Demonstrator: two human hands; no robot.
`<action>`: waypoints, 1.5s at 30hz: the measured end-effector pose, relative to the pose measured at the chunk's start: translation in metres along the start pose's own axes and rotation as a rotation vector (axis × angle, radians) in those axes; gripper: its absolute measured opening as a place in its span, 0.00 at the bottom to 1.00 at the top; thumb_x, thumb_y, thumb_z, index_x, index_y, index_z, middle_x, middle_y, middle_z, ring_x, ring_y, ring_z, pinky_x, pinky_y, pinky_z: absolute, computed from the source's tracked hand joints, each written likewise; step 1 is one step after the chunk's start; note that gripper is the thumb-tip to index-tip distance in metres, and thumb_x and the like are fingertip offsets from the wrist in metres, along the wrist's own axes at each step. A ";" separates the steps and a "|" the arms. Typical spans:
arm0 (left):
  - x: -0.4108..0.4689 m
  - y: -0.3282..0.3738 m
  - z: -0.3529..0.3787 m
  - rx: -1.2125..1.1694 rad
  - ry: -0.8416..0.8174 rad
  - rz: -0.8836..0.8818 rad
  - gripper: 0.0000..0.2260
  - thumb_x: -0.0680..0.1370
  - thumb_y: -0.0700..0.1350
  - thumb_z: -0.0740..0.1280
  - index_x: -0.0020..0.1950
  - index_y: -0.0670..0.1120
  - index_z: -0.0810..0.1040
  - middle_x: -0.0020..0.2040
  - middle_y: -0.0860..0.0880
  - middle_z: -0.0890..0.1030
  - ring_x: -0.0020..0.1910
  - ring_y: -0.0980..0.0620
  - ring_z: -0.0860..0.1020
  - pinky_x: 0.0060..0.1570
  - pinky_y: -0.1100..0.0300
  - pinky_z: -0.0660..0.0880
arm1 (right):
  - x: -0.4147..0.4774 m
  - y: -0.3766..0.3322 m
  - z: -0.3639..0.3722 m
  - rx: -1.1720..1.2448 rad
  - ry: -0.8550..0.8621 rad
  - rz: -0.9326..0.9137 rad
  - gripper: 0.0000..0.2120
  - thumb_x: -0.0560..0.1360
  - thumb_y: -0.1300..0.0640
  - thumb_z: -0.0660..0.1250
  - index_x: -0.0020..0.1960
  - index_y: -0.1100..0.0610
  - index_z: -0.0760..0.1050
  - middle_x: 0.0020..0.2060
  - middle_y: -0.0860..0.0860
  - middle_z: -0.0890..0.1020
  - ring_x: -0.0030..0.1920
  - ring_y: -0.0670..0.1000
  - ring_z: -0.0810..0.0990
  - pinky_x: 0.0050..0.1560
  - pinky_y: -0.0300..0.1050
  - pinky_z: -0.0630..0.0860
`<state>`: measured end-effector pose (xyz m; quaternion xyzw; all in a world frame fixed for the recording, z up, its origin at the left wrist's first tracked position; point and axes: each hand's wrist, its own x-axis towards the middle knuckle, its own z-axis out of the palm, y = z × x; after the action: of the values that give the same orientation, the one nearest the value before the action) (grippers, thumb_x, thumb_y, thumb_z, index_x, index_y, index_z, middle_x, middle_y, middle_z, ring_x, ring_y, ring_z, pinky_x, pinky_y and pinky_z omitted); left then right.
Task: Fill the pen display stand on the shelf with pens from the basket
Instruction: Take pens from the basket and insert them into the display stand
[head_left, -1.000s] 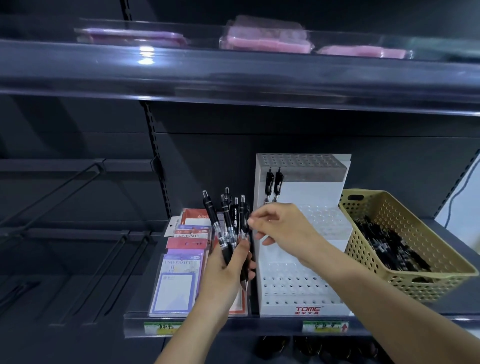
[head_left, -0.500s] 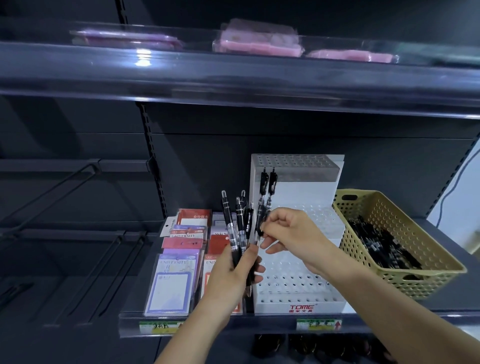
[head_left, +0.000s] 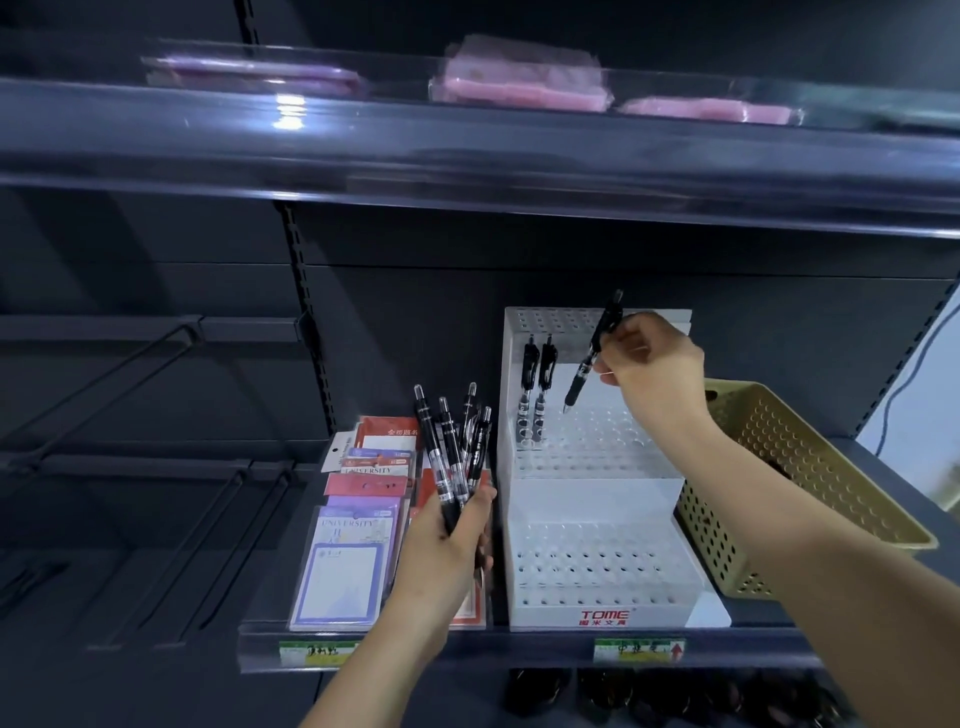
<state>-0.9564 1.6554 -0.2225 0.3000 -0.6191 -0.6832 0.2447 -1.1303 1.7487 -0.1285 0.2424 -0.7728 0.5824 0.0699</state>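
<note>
A white stepped pen display stand (head_left: 592, 499) with rows of holes stands on the shelf. Two black pens (head_left: 536, 395) stand upright in its upper tier at the left. My right hand (head_left: 649, 364) pinches one black pen (head_left: 592, 353), tilted, with its tip just above the upper tier's holes, right of the two standing pens. My left hand (head_left: 452, 540) grips a bunch of several black pens (head_left: 457, 447), held upright to the left of the stand. The tan perforated basket (head_left: 810, 467) sits right of the stand, its contents mostly hidden behind my right arm.
Packaged notebooks and cards (head_left: 358, 519) lie on the shelf left of the stand. A shelf above (head_left: 467, 150) holds pink packs (head_left: 519, 83). Bare metal hooks (head_left: 130, 389) jut out at the left. Price labels (head_left: 639, 649) line the shelf's front edge.
My right hand has drawn one pen out of the bunch in my left hand and carried it up and right, over the stand's upper tier. My left hand stayed about where it was.
</note>
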 end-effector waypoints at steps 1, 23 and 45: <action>0.001 -0.001 -0.001 0.012 0.003 0.001 0.11 0.77 0.49 0.65 0.44 0.40 0.75 0.30 0.49 0.70 0.27 0.54 0.70 0.29 0.63 0.70 | 0.002 0.001 0.003 -0.003 -0.006 0.000 0.03 0.76 0.63 0.64 0.43 0.60 0.74 0.34 0.50 0.79 0.38 0.51 0.81 0.48 0.55 0.80; 0.000 0.000 -0.007 -0.011 0.005 0.006 0.07 0.79 0.46 0.63 0.41 0.47 0.74 0.34 0.47 0.73 0.33 0.49 0.71 0.34 0.58 0.68 | 0.012 0.029 0.031 -0.256 -0.194 0.116 0.07 0.76 0.55 0.66 0.48 0.59 0.75 0.43 0.57 0.82 0.43 0.59 0.82 0.47 0.54 0.80; -0.011 0.005 0.012 0.042 -0.055 0.080 0.07 0.78 0.46 0.63 0.45 0.44 0.75 0.29 0.50 0.70 0.28 0.55 0.70 0.30 0.63 0.70 | -0.079 -0.003 0.031 0.087 -0.519 0.259 0.12 0.69 0.54 0.74 0.40 0.59 0.73 0.30 0.52 0.79 0.31 0.47 0.79 0.31 0.36 0.75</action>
<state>-0.9575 1.6703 -0.2153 0.2614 -0.6513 -0.6677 0.2484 -1.0548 1.7420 -0.1659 0.2853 -0.7635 0.5378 -0.2155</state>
